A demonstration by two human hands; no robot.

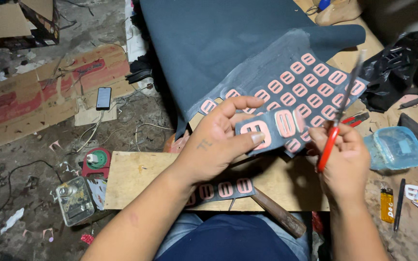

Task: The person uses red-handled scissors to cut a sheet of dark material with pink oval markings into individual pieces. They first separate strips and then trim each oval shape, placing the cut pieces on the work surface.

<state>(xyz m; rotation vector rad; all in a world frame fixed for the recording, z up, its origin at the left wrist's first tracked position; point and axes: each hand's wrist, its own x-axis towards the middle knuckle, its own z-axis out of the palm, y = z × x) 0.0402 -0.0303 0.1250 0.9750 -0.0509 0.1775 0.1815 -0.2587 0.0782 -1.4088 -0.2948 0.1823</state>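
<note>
I see the left hand (218, 142) pinching a cut strip (272, 128) of dark sheet with pink patches, held at centre above the wooden board (136, 181). At three o'clock of it, the right hand (342, 162) grips red-handled scissors (337, 113), blades at the strip's edge. The big sheet (247, 43) lies at twelve o'clock.

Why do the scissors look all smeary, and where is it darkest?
Head view: the scissors' blades are blurred, likely by motion, in the right hand; the left hand and pink pieces look sharp and well lit; the top right corner is darkest.
</note>
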